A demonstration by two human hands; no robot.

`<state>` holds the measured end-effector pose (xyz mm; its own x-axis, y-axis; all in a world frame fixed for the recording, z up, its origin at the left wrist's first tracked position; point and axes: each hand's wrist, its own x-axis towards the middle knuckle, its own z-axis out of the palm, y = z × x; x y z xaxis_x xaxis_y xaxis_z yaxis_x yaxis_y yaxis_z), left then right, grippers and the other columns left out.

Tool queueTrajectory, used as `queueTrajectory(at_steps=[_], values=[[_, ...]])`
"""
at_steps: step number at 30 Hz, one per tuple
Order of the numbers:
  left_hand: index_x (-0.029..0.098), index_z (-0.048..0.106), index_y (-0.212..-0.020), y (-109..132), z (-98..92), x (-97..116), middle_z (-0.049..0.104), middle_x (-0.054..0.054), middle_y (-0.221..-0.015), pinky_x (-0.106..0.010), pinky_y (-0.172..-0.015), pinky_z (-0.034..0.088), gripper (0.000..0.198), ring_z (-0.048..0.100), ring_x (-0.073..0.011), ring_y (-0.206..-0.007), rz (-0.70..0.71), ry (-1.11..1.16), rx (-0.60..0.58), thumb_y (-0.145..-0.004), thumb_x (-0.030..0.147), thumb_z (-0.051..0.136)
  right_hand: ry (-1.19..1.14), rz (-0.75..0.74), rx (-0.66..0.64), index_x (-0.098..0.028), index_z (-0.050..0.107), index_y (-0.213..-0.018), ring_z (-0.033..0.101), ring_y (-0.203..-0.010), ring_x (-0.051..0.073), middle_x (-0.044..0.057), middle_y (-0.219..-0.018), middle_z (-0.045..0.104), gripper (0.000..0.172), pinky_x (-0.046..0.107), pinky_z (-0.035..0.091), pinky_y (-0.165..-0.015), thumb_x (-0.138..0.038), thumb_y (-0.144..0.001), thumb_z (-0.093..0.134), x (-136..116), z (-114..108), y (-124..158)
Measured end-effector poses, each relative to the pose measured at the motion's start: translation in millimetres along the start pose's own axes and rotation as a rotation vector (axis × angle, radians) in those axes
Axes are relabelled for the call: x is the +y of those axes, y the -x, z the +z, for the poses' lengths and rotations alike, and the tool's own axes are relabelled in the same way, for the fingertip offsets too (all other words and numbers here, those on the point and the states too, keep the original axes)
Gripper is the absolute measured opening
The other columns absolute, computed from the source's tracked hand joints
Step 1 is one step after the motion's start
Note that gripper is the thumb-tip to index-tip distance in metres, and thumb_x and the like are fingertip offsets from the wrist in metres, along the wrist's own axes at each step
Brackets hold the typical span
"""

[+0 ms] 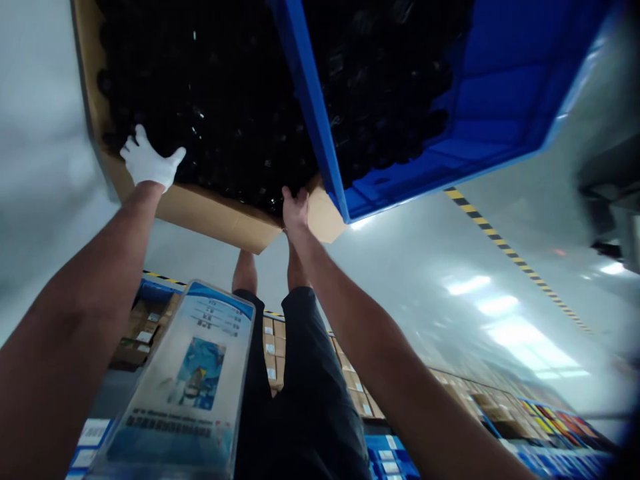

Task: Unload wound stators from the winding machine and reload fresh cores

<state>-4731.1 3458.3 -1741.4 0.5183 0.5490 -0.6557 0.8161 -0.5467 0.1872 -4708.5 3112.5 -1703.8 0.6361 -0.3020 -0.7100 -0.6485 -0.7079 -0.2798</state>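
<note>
My left hand [150,160], in a white glove, reaches over the near side of a cardboard box [215,217], its fingers spread over the dark contents. Many small black pieces [210,100] fill the box; they are too dark to name. Bare and without a glove, my right hand [297,208] is at the box's near right corner, beside an open flap [325,217]. Its fingers are partly hidden, and I cannot make out how firmly they hold the cardboard. Right against the box stands a blue plastic bin [500,113] with similar black pieces in it.
A badge in a clear holder [195,373] hangs in front of my legs. Yellow-and-black tape [500,243] runs along the shiny floor on the right. Stacked cartons [273,347] and blue bins [393,457] show at the bottom. Dark blurred equipment [610,200] stands far right.
</note>
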Motion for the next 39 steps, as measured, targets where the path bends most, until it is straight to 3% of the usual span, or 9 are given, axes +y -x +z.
queueTrajectory(at_steps=[4, 9, 12, 15, 21, 25, 28, 35, 39], values=[[0.009, 0.049, -0.158, 22, 15.6, 36, 0.063, -0.021, -0.155, -0.048, -0.094, 0.014, 0.176, 0.031, -0.0353, -0.161, 0.193, -0.096, 0.038, -0.038, 0.127, -0.003, -0.076, 0.273, 0.191, -0.007, 0.053, -0.162, 0.052, -0.160, 0.045, 0.030, -0.161, 0.058, 0.075, 0.066, 0.042, -0.133, -0.059, -0.109, 0.056, -18, 23, -30], [0.031, 0.039, -0.176, 66, 40.0, 90, 0.035, -0.004, -0.186, -0.059, -0.124, 0.024, 0.166, 0.026, -0.0421, -0.159, 0.491, -0.136, -0.218, -0.045, 0.132, 0.025, 0.142, 0.131, 0.237, -0.004, 0.061, -0.149, 0.045, -0.160, 0.047, 0.032, -0.154, 0.061, 0.072, 0.068, 0.034, -0.136, -0.057, -0.102, 0.072, -12, 17, -37], [0.037, 0.030, -0.181, 66, 45.0, 103, 0.014, 0.004, -0.192, -0.068, -0.123, 0.024, 0.176, 0.015, -0.0471, -0.158, 0.543, -0.131, -0.330, -0.033, 0.132, 0.041, 0.205, 0.096, 0.231, -0.003, 0.061, -0.148, 0.047, -0.159, 0.045, 0.031, -0.150, 0.061, 0.077, 0.064, 0.039, -0.134, -0.063, -0.101, 0.073, -4, 1, -43], [0.041, 0.022, -0.182, 50, 42.5, 102, 0.001, 0.007, -0.194, -0.068, -0.115, 0.030, 0.195, 0.022, -0.0450, -0.152, 0.509, -0.078, -0.328, -0.009, 0.130, 0.028, 0.161, 0.109, 0.223, -0.009, 0.063, -0.148, 0.050, -0.158, 0.045, 0.028, -0.148, 0.062, 0.080, 0.068, 0.044, -0.129, -0.074, -0.102, 0.067, -4, -11, -54], [0.046, 0.029, -0.178, 49, 44.0, 114, 0.046, -0.007, -0.176, -0.060, -0.099, 0.036, 0.191, 0.038, -0.0376, -0.137, 0.657, -0.032, -0.402, -0.006, 0.127, 0.012, 0.177, 0.031, 0.048, -0.015, 0.070, -0.143, 0.058, -0.151, 0.047, 0.021, -0.136, 0.069, 0.081, 0.078, 0.029, -0.134, -0.081, -0.097, 0.065, -7, -21, -77], [0.051, 0.024, -0.180, 68, 52.8, 115, 0.035, 0.004, -0.186, -0.063, -0.108, 0.032, 0.186, 0.029, -0.0393, -0.153, 0.690, 0.002, -0.509, -0.011, 0.128, 0.022, 0.124, 0.028, -0.022, -0.020, 0.067, -0.148, 0.058, -0.149, 0.049, 0.017, -0.139, 0.072, 0.077, 0.085, 0.028, -0.131, -0.078, -0.098, 0.064, -5, -27, -83], [0.046, 0.020, -0.182, 71, 58.7, 108, 0.020, 0.008, -0.193, -0.065, -0.113, 0.029, 0.197, 0.007, -0.0374, -0.164, 0.554, 0.026, -0.467, -0.002, 0.122, 0.041, 0.096, 0.099, -0.077, -0.017, 0.060, -0.158, 0.059, -0.151, 0.050, 0.019, -0.144, 0.070, 0.099, 0.082, 0.033, -0.130, -0.092, -0.094, 0.065, -2, -32, -86], [0.052, 0.015, -0.184, 44, 58.4, 109, 0.041, 0.000, -0.182, -0.065, -0.110, 0.040, 0.182, 0.044, -0.0411, -0.144, 0.695, 0.006, -0.542, -0.021, 0.116, 0.066, -0.048, 0.028, -0.262, -0.016, 0.062, -0.160, 0.056, -0.156, 0.049, 0.022, -0.165, 0.058, 0.103, 0.073, 0.053, -0.111, -0.097, -0.098, 0.044, 15, -47, -112], [0.048, 0.003, -0.187, 37, 59.3, 110, 0.045, -0.008, -0.177, -0.065, -0.115, 0.042, 0.188, 0.051, -0.0435, -0.145, 0.724, -0.023, -0.581, -0.026, 0.103, 0.083, 0.013, -0.165, -0.212, -0.025, 0.074, -0.151, 0.063, -0.151, 0.045, 0.015, -0.152, 0.070, 0.098, 0.070, 0.055, -0.110, -0.098, -0.098, 0.039, 26, -48, -121]])
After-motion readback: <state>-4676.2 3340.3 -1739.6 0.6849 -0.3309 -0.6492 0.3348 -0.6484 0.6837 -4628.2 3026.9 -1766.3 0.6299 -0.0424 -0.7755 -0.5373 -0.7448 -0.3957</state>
